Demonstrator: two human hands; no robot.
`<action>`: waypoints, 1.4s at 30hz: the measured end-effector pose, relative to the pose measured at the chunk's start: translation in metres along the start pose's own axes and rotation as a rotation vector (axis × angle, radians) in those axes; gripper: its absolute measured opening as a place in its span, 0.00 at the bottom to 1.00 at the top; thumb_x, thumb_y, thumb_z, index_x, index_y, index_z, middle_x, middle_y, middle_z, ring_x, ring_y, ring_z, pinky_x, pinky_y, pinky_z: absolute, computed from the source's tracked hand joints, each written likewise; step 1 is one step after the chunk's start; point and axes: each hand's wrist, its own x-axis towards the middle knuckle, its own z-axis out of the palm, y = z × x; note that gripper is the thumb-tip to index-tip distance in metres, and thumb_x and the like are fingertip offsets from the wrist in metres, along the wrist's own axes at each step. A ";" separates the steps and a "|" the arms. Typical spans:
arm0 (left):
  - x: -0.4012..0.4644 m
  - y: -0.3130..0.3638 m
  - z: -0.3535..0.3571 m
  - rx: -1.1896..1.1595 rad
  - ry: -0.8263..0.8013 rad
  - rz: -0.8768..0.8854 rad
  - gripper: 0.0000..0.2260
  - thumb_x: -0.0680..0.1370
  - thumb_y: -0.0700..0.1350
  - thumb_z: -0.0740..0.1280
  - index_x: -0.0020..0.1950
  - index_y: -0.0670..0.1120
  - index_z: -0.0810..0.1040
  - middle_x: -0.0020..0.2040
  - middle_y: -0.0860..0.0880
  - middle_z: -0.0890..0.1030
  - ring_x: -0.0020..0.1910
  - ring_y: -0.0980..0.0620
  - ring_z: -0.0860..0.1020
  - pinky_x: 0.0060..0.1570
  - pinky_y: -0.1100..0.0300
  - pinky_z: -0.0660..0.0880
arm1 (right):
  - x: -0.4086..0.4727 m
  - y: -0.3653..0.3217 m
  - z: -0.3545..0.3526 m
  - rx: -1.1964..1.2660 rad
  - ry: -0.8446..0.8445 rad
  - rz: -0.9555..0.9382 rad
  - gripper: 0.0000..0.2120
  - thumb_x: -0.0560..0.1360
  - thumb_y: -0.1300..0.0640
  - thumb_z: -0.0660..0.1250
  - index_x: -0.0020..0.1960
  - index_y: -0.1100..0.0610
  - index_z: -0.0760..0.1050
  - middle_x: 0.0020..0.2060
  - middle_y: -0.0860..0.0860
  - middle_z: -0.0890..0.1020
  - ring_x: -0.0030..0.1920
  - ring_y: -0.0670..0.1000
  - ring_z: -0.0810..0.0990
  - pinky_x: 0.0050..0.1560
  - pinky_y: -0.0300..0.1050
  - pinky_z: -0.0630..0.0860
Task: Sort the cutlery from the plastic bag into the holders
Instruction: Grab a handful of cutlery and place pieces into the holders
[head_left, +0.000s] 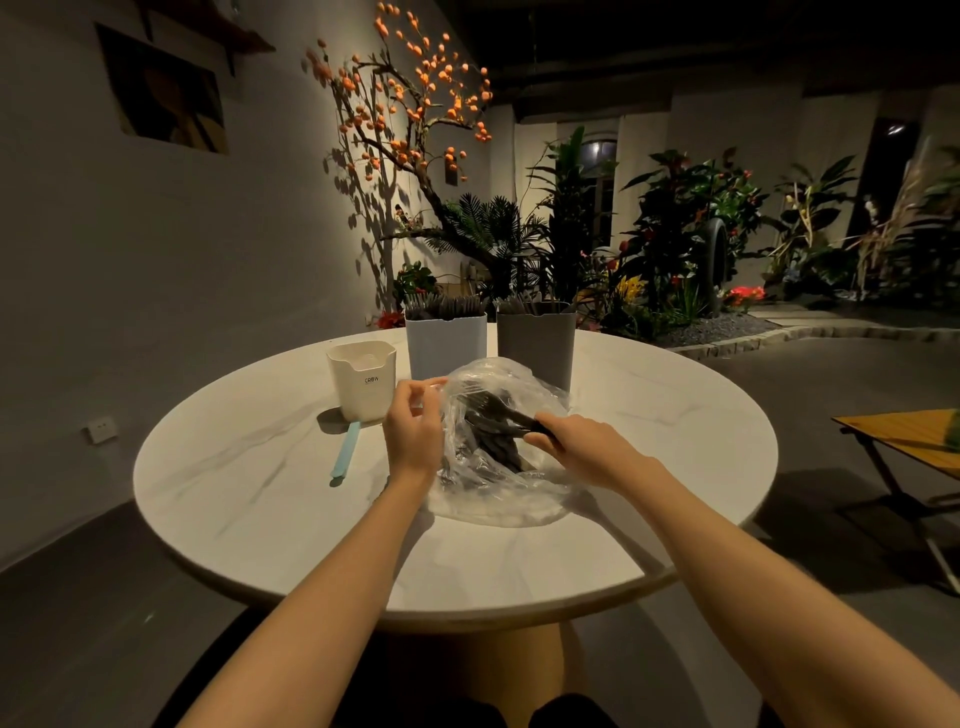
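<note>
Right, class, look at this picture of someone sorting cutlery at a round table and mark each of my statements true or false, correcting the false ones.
1. The right hand grips dark cutlery at the mouth of the plastic bag. True.
2. Three holders stand on the table. True: a cream holder, a light blue holder and a grey holder.
3. The cream holder is packed with forks. False: no cutlery shows above its rim, while the other two are full of dark cutlery.
4. The left hand lies flat on the table, away from the bag. False: it holds the bag's edge.
5. A light blue utensil stands in the grey holder. False: it lies on the table in front of the cream holder.
</note>
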 end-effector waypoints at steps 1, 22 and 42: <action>0.000 0.001 -0.001 -0.033 0.020 -0.007 0.08 0.79 0.49 0.61 0.46 0.45 0.72 0.47 0.49 0.80 0.46 0.55 0.77 0.46 0.63 0.75 | 0.000 0.001 0.001 -0.002 0.020 0.000 0.16 0.82 0.45 0.52 0.56 0.56 0.70 0.40 0.49 0.73 0.38 0.52 0.72 0.38 0.44 0.67; 0.016 0.012 0.030 -0.182 0.023 -0.079 0.12 0.85 0.44 0.52 0.42 0.47 0.67 0.35 0.48 0.78 0.35 0.59 0.78 0.43 0.67 0.73 | 0.037 -0.003 0.001 0.234 0.241 0.054 0.16 0.82 0.46 0.52 0.59 0.57 0.70 0.37 0.47 0.73 0.32 0.44 0.70 0.31 0.37 0.65; 0.070 0.007 0.082 -0.130 -0.181 -0.282 0.16 0.78 0.53 0.67 0.59 0.44 0.71 0.42 0.48 0.74 0.35 0.56 0.71 0.34 0.63 0.70 | 0.100 0.014 -0.001 0.293 0.320 0.147 0.16 0.81 0.44 0.54 0.56 0.56 0.68 0.40 0.50 0.77 0.37 0.50 0.77 0.36 0.45 0.77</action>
